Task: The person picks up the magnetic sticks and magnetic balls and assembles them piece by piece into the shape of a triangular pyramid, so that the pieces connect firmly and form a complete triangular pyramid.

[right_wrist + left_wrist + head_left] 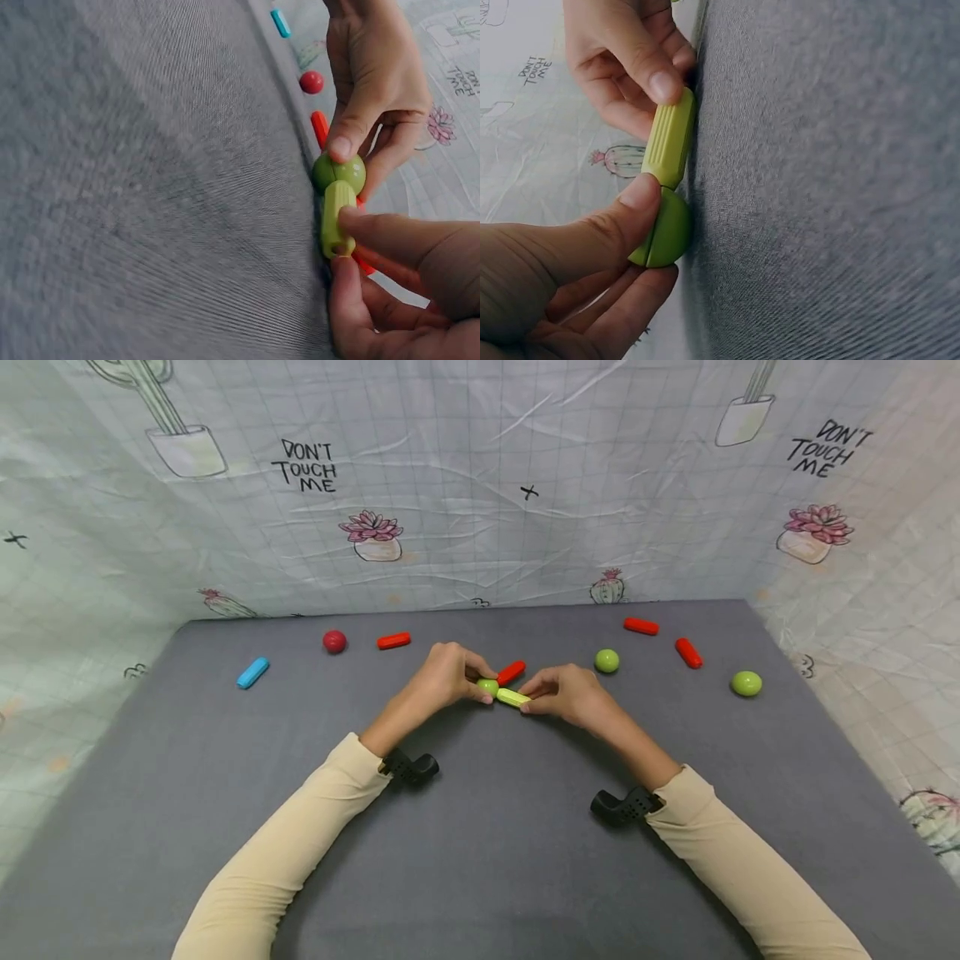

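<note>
Two bare hands at work near the middle of a grey desk (495,843), forearms in cream sleeves (288,839). The left hand (447,677) pinches a green ball (487,687) between thumb and fingers; the left wrist view shows a seam running across the ball. The right hand (567,693) pinches the far end of a yellow-green stick (512,697), ridged along its length, whose other end meets the ball. Just behind this pair, on the side away from the person, lies a red stick (512,672), slanted and between the two hands; whether it touches the ball cannot be told. Other pieces lie toward the back of the desk. On the person's left are a blue stick (252,672), a dark red ball (334,642) and a second red stick (393,641); on the right, a second green ball (607,661), two further red sticks (688,653), set well apart from the held pieces, and a third green ball (746,683) nearest the right edge. A black device (411,768) is worn at each wrist. Behind the desk hangs a pale cloth (480,527), printed with potted plants and the words "DON'T TOUCH ME".
</note>
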`<state>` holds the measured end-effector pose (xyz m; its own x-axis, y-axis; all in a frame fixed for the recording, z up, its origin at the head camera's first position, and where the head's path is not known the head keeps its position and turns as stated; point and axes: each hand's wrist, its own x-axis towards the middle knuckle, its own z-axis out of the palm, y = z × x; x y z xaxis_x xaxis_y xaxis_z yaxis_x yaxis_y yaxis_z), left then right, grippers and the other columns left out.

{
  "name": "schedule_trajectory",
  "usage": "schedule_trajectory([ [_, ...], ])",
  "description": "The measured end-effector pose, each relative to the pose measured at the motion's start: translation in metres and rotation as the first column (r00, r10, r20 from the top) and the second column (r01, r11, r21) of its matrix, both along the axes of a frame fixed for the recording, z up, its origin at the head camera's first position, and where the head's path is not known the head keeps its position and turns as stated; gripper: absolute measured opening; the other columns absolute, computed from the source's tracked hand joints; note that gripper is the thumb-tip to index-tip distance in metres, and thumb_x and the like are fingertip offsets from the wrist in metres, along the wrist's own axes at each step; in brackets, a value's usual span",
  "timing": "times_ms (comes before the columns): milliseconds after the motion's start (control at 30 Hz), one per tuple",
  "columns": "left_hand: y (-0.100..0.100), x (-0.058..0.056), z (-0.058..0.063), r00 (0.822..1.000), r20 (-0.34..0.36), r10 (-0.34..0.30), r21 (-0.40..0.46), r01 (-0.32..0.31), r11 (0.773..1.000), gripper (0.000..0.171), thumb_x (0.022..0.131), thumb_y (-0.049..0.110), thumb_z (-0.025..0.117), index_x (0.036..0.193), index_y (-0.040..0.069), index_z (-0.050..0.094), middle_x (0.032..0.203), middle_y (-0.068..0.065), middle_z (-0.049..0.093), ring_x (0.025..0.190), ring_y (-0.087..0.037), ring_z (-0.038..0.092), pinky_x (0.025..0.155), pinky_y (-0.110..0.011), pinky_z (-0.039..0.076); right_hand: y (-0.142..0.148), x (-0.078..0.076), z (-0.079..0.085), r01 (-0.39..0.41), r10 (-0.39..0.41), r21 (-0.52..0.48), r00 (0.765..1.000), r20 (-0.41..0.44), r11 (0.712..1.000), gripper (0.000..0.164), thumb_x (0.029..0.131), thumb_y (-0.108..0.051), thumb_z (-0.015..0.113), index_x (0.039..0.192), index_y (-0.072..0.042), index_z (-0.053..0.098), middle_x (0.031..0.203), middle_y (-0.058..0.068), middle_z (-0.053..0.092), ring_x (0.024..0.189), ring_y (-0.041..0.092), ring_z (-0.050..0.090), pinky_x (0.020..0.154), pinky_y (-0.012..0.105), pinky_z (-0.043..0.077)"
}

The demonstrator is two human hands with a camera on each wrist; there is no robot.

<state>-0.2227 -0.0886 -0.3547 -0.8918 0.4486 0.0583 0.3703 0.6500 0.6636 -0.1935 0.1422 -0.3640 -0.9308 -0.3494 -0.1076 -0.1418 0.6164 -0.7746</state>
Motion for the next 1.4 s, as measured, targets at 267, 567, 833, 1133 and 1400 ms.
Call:
schedule_trajectory([
  [267, 0.002, -0.011, 0.003, 0.999, 0.028, 0.033, -0.047, -0.032, 0.998, 0.032, 0.072, 0.013, 0.092, 0.103, 0.009, 0.082, 0.097, -0.004, 0.079, 0.089, -0.015, 0.072, 0.075, -0.026, 0.058, 0.034, -0.001, 0.009, -0.105, 0.111, 0.037, 0.967, -0.227, 0.994, 0.025, 0.096, -0.017, 0.073, 0.120, -0.009, 0.073, 0.112, 0.004, 0.074, 0.100, 0.019, 0.069, 0.087, 0.040, 0.056],
  [567, 0.018, -0.034, 0.008, 0.996, 0.056, 0.068, -0.105, -0.062, 0.992, 0.035, 0.071, 0.016, 0.094, 0.103, 0.011, 0.083, 0.098, -0.003, 0.079, 0.092, -0.014, 0.069, 0.075, -0.025, 0.055, 0.098, -0.014, 0.013, 0.059, 0.009, 0.135, 0.890, -0.456, 0.989, 0.032, 0.092, -0.004, 0.075, 0.124, -0.003, 0.070, 0.121, 0.016, 0.069, 0.106, 0.037, 0.068, 0.085, 0.052, 0.057],
  [833, 0.029, -0.046, 0.010, 0.994, 0.065, 0.086, -0.146, -0.076, 0.986, 0.038, 0.069, 0.017, 0.094, 0.105, 0.012, 0.082, 0.103, -0.002, 0.078, 0.098, -0.015, 0.064, 0.078, -0.026, 0.052, 0.108, -0.025, -0.001, 0.041, 0.019, 0.158, 0.932, -0.362, 0.987, 0.037, 0.090, -0.005, 0.078, 0.125, -0.002, 0.068, 0.124, 0.020, 0.068, 0.114, 0.039, 0.066, 0.090, 0.054, 0.056],
  [1133, 0.030, -0.046, 0.010, 0.991, 0.090, 0.102, -0.126, -0.090, 0.988, 0.037, 0.070, 0.017, 0.094, 0.106, 0.013, 0.082, 0.103, -0.001, 0.078, 0.099, -0.015, 0.066, 0.079, -0.026, 0.053, 0.099, -0.037, 0.003, 0.089, -0.026, 0.210, 0.958, -0.285, 0.974, 0.033, 0.089, -0.015, 0.081, 0.120, -0.009, 0.076, 0.119, 0.015, 0.073, 0.109, 0.034, 0.069, 0.089, 0.053, 0.054],
  [1400, 0.029, -0.049, 0.009, 0.986, 0.126, 0.106, -0.094, -0.094, 0.991, 0.037, 0.072, 0.016, 0.092, 0.107, 0.013, 0.082, 0.104, -0.002, 0.078, 0.100, -0.015, 0.068, 0.080, -0.026, 0.054, 0.099, -0.042, 0.005, 0.115, -0.063, 0.227, 0.973, -0.223, 0.967, 0.039, 0.086, -0.023, 0.084, 0.123, -0.013, 0.076, 0.118, 0.013, 0.074, 0.106, 0.032, 0.070, 0.079, 0.042, 0.056],
])
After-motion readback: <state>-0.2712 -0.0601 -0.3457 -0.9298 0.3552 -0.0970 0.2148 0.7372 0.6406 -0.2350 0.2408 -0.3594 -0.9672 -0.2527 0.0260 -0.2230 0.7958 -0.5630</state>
